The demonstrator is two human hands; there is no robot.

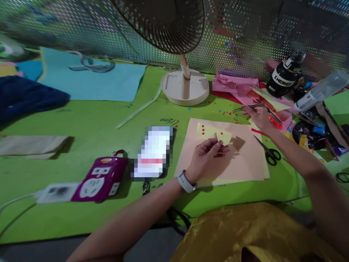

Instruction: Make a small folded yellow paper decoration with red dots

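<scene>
My left hand (208, 156), with a white watch on its wrist, pinches a small yellow piece of paper (225, 137) bearing a red square. Beneath it lies a large peach sheet of paper (191, 169). Beside the held piece, another yellow paper (209, 128) carries several red squares. My right hand (256, 114) is closed around tweezers (241, 108), their tips pointing left over scattered tiny red bits (224, 113) on the green table. Whether the tweezers grip a bit is too small to tell. Black-handled scissors (272, 156) rest at the peach sheet's right edge.
A fan (185, 87) stands at the back, before a perforated metal screen. Left of the papers lie a phone (154, 153) and a purple device (100, 180). Pink paper scraps (234, 83), a black bottle (285, 76) and a clear bottle (321, 91) crowd the right.
</scene>
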